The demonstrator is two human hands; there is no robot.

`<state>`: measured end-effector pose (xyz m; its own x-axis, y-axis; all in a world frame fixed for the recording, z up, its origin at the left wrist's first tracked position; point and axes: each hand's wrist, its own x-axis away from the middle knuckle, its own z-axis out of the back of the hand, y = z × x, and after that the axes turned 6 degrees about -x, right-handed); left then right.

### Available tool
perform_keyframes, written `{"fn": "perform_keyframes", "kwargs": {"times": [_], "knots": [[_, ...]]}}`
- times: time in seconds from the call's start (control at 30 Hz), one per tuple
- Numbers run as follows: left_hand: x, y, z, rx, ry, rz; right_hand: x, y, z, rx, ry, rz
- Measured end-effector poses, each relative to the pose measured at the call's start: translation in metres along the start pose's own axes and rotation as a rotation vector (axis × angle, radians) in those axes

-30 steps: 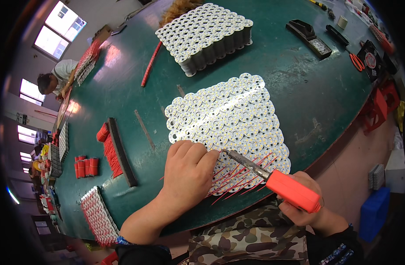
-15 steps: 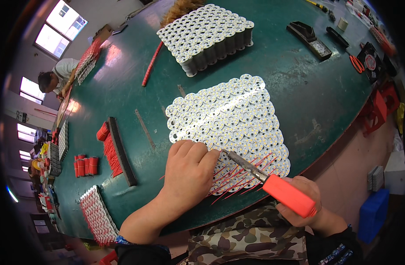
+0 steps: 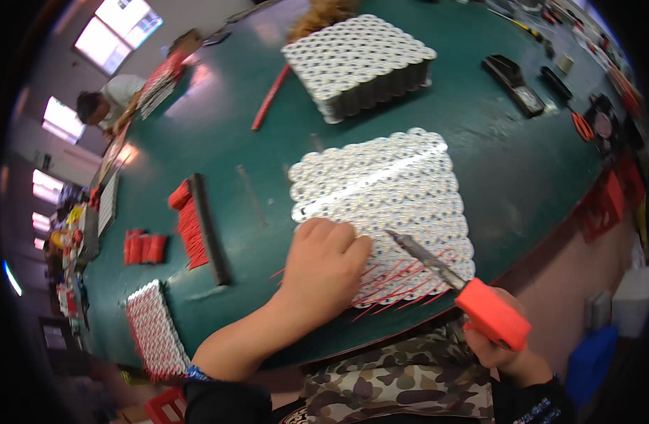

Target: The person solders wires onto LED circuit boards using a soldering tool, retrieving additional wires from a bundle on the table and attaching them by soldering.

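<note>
A flat sheet of joined round white LED boards (image 3: pixel 381 187) lies before me, its small yellow chips facing up. Thin red wires (image 3: pixel 402 279) stick out slantwise across its near rows. My left hand (image 3: pixel 328 265) rests over the sheet's left near part, fingers curled closed; whatever is between the fingertips is hidden. In my right hand (image 3: pixel 501 339) is a soldering iron (image 3: pixel 490 311) with a chunky red handle, pointing up and left. Its metal tip is over the sheet, a little right of my left fingers and apart from them; whether it touches a board I cannot tell.
Behind stands a tall stack of LED sheets (image 3: pixel 388 74). Red wires lie along a dark bar (image 3: pixel 210 230) on the left, near red bundles (image 3: pixel 145 247) and a wired sheet (image 3: pixel 158 328). A soldering stand (image 3: pixel 514 85) sits far right. Another person (image 3: pixel 116 99) works at far left.
The iron's tip has drawn away to the right from my left fingertips. My left hand stays closed over the sheet. The whole view has shifted and blurred slightly.
</note>
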<state>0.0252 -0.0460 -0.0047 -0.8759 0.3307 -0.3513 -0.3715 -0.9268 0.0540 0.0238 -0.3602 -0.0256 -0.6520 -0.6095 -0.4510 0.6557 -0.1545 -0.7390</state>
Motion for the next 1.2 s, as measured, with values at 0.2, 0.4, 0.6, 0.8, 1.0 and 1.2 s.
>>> {"fn": "perform_keyframes", "kwargs": {"times": [0.2, 0.4, 0.6, 0.8, 1.0, 1.2], "knots": [[0.02, -0.012, 0.03, 0.06, 0.097, 0.026, 0.056, 0.01, -0.011, -0.141, 0.191, -0.343], [0.127, -0.119, 0.084, -0.309, 0.087, 0.573, 0.04, 0.009, -0.004, -0.204, 0.1, -0.177], [0.17, -0.149, 0.076, -0.286, -0.099, 0.501, 0.034, 0.007, -0.004, -0.196, 0.061, -0.132], [0.168, -0.16, 0.072, -0.47, -0.263, 0.369, 0.041, -0.001, -0.017, -0.195, 0.208, -0.37], [0.168, -0.155, 0.073, -0.581, -0.363, 0.311, 0.025, -0.01, -0.015, -0.178, 0.192, -0.285], [0.171, -0.155, 0.062, -0.576, -0.273, 0.352, 0.025, -0.007, -0.01, -0.162, 0.197, -0.253]]}}
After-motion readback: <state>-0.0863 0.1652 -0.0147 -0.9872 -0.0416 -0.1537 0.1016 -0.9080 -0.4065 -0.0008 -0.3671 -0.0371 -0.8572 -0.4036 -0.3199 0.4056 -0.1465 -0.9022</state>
